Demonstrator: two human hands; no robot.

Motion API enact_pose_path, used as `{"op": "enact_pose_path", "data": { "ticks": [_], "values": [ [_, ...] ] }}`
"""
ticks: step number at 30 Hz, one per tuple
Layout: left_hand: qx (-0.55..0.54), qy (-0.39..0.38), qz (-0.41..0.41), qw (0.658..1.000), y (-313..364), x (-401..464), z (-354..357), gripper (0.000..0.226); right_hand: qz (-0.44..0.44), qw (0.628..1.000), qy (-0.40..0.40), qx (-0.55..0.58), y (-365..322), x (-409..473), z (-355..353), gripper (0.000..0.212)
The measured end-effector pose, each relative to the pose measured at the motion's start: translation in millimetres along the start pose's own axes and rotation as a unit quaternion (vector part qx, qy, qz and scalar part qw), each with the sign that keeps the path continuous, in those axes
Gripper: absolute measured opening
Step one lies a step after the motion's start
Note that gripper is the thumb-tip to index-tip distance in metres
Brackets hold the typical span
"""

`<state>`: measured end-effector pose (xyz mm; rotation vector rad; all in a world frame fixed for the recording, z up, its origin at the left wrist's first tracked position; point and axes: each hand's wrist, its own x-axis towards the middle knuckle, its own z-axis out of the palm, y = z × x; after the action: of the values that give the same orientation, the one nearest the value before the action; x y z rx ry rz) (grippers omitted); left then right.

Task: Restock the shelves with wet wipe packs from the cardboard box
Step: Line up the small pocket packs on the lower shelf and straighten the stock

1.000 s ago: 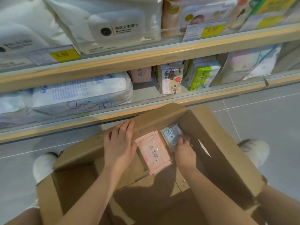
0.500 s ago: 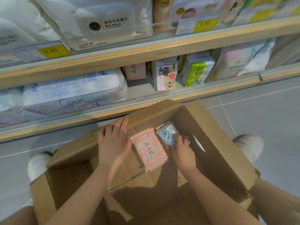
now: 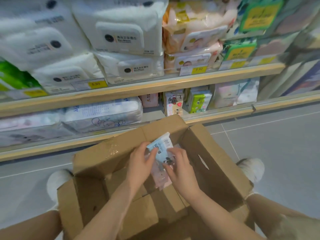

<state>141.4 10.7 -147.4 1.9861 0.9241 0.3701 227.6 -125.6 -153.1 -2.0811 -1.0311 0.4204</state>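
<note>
An open cardboard box [image 3: 213,163] stands on the floor between my feet. Over its inside, my left hand [image 3: 141,161] and my right hand [image 3: 180,168] both hold a small light blue wet wipe pack [image 3: 161,147], the left at its left edge, the right at its lower right. A pink wet wipe pack [image 3: 160,177] lies in the box under my hands, mostly hidden. The lower shelf [image 3: 150,116] just beyond the box has a gap in front of a small pink pack [image 3: 149,100].
The lower shelf holds a big white pack [image 3: 103,113], a cartoon pack [image 3: 173,103] and a green pack [image 3: 199,101]. The upper shelf [image 3: 155,84] is full of large white packs [image 3: 124,35] with yellow price tags [image 3: 198,69]. Grey tiled floor [image 3: 277,144] lies to the right.
My right hand lifted the blue pack up out of the box. My left hand left the box flap and took hold of the pack too. The view tilted upward.
</note>
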Motion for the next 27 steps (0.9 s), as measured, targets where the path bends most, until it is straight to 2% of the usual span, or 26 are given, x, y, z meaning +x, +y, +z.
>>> {"op": "enact_pose_path", "data": {
  "ticks": [3,5,8,11,13,16,20,24,27],
  "values": [
    [0.102,0.001,0.025,0.994,-13.1,5.1,-13.9,0.014,0.018,1.0,0.004,0.025,2.9,3.3,-3.7,0.039],
    [0.161,-0.001,0.025,0.987,-24.0,10.8,-21.6,0.022,0.05,0.999,-0.01,0.016,16.9,5.4,-4.5,0.04],
    [0.202,0.001,0.014,0.979,-36.6,13.6,-27.4,0.036,0.116,0.992,-0.034,-0.032,51.0,4.4,-0.5,0.042],
    [0.249,0.006,0.067,0.966,-54.0,15.8,-21.8,0.045,0.184,0.98,-0.054,-0.055,85.6,6.1,9.2,0.042],
    [0.271,0.0,0.049,0.961,-59.2,19.0,-16.4,0.048,0.237,0.969,-0.054,-0.049,103.9,11.6,18.5,0.044],
    [0.286,0.007,0.044,0.957,-64.1,22.1,-10.7,0.042,0.316,0.948,-0.039,0.008,122.5,23.2,33.4,0.044],
    [0.267,0.035,0.058,0.961,-68.3,20.1,-6.6,0.038,0.385,0.921,-0.049,0.026,137.9,33.3,56.0,0.023],
    [0.266,0.044,0.068,0.961,-70.8,21.9,-4.1,0.037,0.388,0.921,-0.028,-0.017,145.9,34.4,75.9,0.028],
    [0.26,0.05,0.075,0.962,-72.8,22.3,-3.5,0.037,0.395,0.918,-0.033,0.004,145.0,36.1,77.4,0.026]
  ]
}}
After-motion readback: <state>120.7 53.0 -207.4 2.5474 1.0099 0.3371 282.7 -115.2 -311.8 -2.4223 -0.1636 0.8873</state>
